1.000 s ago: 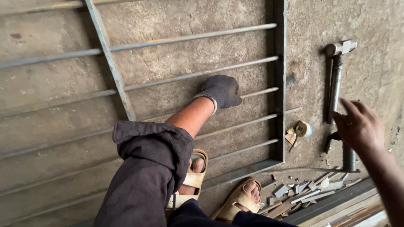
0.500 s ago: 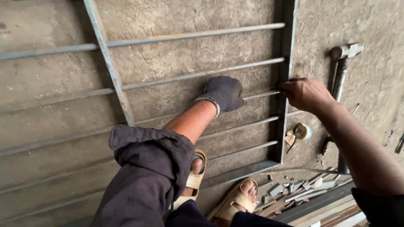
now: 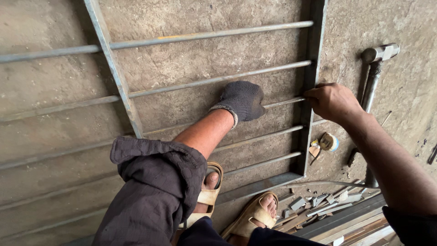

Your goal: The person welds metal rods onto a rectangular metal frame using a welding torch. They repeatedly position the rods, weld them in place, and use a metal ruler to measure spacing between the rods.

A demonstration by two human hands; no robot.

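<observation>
The left hand (image 3: 241, 101), in a dark knit glove, lies palm down on a thin round bar (image 3: 284, 103) of a steel window grille (image 3: 314, 68) that rests flat on the concrete floor (image 3: 191, 86); its fingers are curled together over the bar, pressing rather than clearly wrapping it, so whether they close beneath cannot be told. The bare right hand (image 3: 333, 101) sits just beside it at the same bar's far end, fingers bunched against the spot where the bar meets the grille's upright side member, apparently pinching there, though what sits under the fingertips is hidden. The bar's long axis runs from the gloved hand rightward and slightly up to that joint, so both hands lie on one line, the right one at the joint itself and the left a short way inboard. Parallel bars lie above and below, and a slanted flat strip (image 3: 114, 73) crosses them to the left. Outside the frame, beyond the right hand, a hammer (image 3: 374, 68) lies with its head away from the person, near a small roll of tape (image 3: 328, 142). Nearer the sandalled feet (image 3: 259, 214), metal offcuts (image 3: 314, 205) are scattered.
</observation>
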